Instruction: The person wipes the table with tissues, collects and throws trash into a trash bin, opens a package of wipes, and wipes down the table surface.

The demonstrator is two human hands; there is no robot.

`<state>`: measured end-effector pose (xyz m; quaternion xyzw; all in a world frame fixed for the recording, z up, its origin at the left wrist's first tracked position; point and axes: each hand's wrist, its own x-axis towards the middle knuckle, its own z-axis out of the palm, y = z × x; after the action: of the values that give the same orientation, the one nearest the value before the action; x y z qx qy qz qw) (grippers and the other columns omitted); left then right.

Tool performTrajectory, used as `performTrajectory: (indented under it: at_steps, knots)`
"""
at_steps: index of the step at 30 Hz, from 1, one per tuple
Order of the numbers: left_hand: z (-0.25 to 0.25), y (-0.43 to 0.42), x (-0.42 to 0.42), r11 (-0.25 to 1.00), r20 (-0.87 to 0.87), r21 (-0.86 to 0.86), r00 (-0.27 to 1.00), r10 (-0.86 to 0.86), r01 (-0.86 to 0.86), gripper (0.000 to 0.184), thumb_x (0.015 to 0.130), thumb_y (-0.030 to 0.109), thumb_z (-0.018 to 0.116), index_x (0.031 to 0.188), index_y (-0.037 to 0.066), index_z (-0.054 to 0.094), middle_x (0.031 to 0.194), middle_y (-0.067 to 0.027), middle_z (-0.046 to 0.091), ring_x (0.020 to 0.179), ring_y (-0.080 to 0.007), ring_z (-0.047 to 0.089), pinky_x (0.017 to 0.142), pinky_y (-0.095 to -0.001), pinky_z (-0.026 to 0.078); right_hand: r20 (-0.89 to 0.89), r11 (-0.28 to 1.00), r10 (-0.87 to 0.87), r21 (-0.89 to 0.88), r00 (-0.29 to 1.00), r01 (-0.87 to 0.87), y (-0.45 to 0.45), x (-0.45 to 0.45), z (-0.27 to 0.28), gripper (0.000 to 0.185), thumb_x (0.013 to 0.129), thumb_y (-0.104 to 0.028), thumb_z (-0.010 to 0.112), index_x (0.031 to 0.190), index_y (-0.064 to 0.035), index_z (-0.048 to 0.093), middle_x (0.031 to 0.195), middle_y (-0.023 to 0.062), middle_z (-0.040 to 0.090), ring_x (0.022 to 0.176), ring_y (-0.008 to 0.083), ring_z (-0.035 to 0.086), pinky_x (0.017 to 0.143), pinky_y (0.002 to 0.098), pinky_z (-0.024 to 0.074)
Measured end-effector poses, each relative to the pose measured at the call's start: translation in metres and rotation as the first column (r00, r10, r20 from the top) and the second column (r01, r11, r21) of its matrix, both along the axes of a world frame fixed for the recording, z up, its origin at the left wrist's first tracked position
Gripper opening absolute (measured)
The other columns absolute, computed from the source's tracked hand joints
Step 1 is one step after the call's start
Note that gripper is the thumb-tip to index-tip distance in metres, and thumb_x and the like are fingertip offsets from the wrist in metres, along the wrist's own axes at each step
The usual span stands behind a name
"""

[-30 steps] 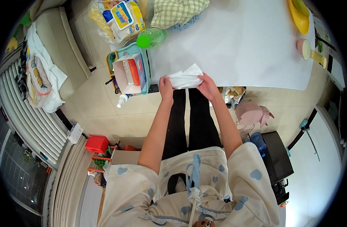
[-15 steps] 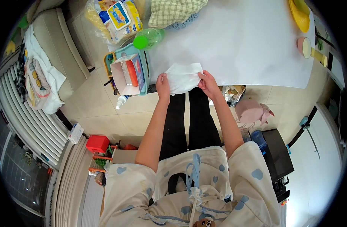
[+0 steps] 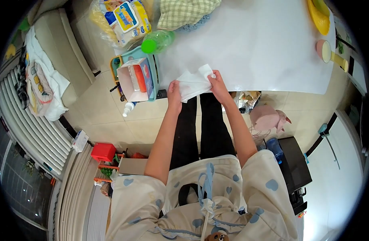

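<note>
A white wipe (image 3: pixel 193 83) hangs between my two hands at the near edge of the white table (image 3: pixel 248 52). My left hand (image 3: pixel 174 94) pinches its left side, fingers closed. On the other side, my right hand (image 3: pixel 218 86) grips the upper right part between thumb and fingers. The cloth is creased, and one corner sticks up beside my right hand. Left of my hands stands an open box (image 3: pixel 133 80) with an orange-red item inside. A clear green bottle with a green cap (image 3: pixel 149 46) lies behind that box.
At the back left is a pack of wipes (image 3: pixel 127 17) on a plastic bag, beside a checked cloth (image 3: pixel 186 12). A yellow object (image 3: pixel 319 18) and a pink cup (image 3: pixel 323 50) sit at the right. A pink bag-like thing (image 3: pixel 267 118) is below the table.
My right hand has shifted slightly left and upward, closer to my left hand. The wipe is now narrower and more creased, with a corner raised.
</note>
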<state>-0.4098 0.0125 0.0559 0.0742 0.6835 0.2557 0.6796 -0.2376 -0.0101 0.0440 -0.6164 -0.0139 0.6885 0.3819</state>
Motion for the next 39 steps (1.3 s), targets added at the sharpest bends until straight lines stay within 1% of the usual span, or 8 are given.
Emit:
performTrajectory:
  at_steps: [6, 9, 15, 18, 20, 23, 33, 39]
  knots:
    - [0.009, 0.010, 0.001, 0.995, 0.127, -0.011, 0.987, 0.101, -0.100, 0.021, 0.091, 0.024, 0.043, 0.102, 0.007, 0.049, 0.094, -0.0041, 0.056, 0.087, -0.0142, 0.055, 0.078, -0.0287, 0.046, -0.016, 0.993, 0.102, -0.059, 0.995, -0.103, 0.015, 0.003, 0.025, 0.021, 0.087, -0.017, 0.047, 0.105, -0.0079, 0.042, 0.082, 0.0026, 0.054, 0.074, 0.0095, 0.048, 0.064, 0.0235, 0.0388]
    - [0.012, 0.012, 0.003, 0.991, 0.231, -0.076, 0.965, 0.126, -0.111, 0.021, 0.091, 0.024, 0.043, 0.102, 0.007, 0.049, 0.095, -0.0043, 0.056, 0.088, -0.0154, 0.055, 0.079, -0.0299, 0.046, 0.038, 0.999, -0.049, -0.006, 0.998, 0.049, 0.020, -0.001, 0.024, 0.021, 0.086, -0.016, 0.049, 0.104, -0.0043, 0.044, 0.082, 0.0045, 0.055, 0.073, 0.0103, 0.050, 0.066, 0.0251, 0.0405]
    - [0.022, 0.023, 0.015, 0.977, 0.172, -0.187, 0.976, 0.133, -0.100, 0.032, 0.089, 0.028, 0.048, 0.109, 0.003, 0.049, 0.097, -0.0058, 0.057, 0.088, -0.0153, 0.056, 0.077, -0.0286, 0.046, 0.516, 0.925, 0.346, -0.052, 0.783, -0.375, 0.023, 0.005, 0.014, 0.022, 0.085, -0.016, 0.051, 0.102, -0.0018, 0.049, 0.081, 0.0080, 0.059, 0.074, 0.0115, 0.054, 0.064, 0.0253, 0.0429]
    - [0.027, 0.026, 0.015, 0.973, 0.218, -0.156, 0.966, -0.137, 0.173, 0.037, 0.087, 0.031, 0.051, 0.110, 0.003, 0.050, 0.098, -0.0055, 0.058, 0.088, -0.0139, 0.056, 0.078, -0.0280, 0.045, 0.203, 0.978, 0.206, -0.081, 0.957, -0.194, 0.027, 0.009, 0.021, 0.023, 0.085, -0.016, 0.052, 0.103, -0.0025, 0.051, 0.087, 0.0069, 0.059, 0.074, 0.0118, 0.056, 0.063, 0.0252, 0.0442]
    - [0.028, 0.030, 0.012, 0.961, 0.149, -0.092, 0.958, -0.245, 0.260, 0.037, 0.089, 0.031, 0.049, 0.111, 0.003, 0.050, 0.098, -0.0056, 0.058, 0.089, -0.0131, 0.055, 0.080, -0.0274, 0.044, -0.223, 0.985, -0.122, -0.143, 0.967, 0.091, 0.029, 0.013, 0.034, 0.020, 0.085, -0.017, 0.054, 0.099, -0.0034, 0.053, 0.090, 0.0043, 0.059, 0.075, 0.0114, 0.056, 0.067, 0.0255, 0.0455]
    - [0.018, 0.028, 0.006, 0.966, 0.234, -0.116, 0.951, -0.202, 0.233, 0.038, 0.089, 0.033, 0.047, 0.114, 0.004, 0.049, 0.103, -0.0057, 0.057, 0.092, -0.0140, 0.055, 0.082, -0.0273, 0.044, -0.324, 0.977, -0.079, -0.211, 0.943, 0.010, 0.022, 0.017, 0.027, 0.021, 0.085, -0.020, 0.054, 0.099, -0.0040, 0.053, 0.090, 0.0026, 0.058, 0.079, 0.0112, 0.056, 0.071, 0.0259, 0.0458]
    - [0.005, 0.018, 0.000, 0.977, 0.064, -0.168, 0.990, -0.122, 0.131, 0.039, 0.091, 0.033, 0.042, 0.116, 0.003, 0.046, 0.109, -0.0070, 0.054, 0.095, -0.0153, 0.054, 0.082, -0.0273, 0.044, -0.298, 0.979, -0.164, -0.169, 0.940, 0.117, 0.012, 0.032, 0.021, 0.021, 0.088, -0.020, 0.048, 0.101, -0.0034, 0.051, 0.093, 0.0027, 0.057, 0.086, 0.0108, 0.054, 0.077, 0.0261, 0.0438]
    - [0.006, 0.016, 0.006, 0.975, -0.195, -0.013, 0.956, -0.221, 0.223, 0.037, 0.091, 0.032, 0.042, 0.106, 0.000, 0.053, 0.096, -0.0043, 0.057, 0.088, -0.0122, 0.051, 0.081, -0.0242, 0.039, -0.268, 0.974, -0.222, -0.115, 0.938, 0.198, 0.009, 0.037, 0.013, 0.022, 0.087, -0.022, 0.050, 0.100, -0.0045, 0.050, 0.091, 0.0023, 0.057, 0.083, 0.0104, 0.054, 0.076, 0.0257, 0.0446]
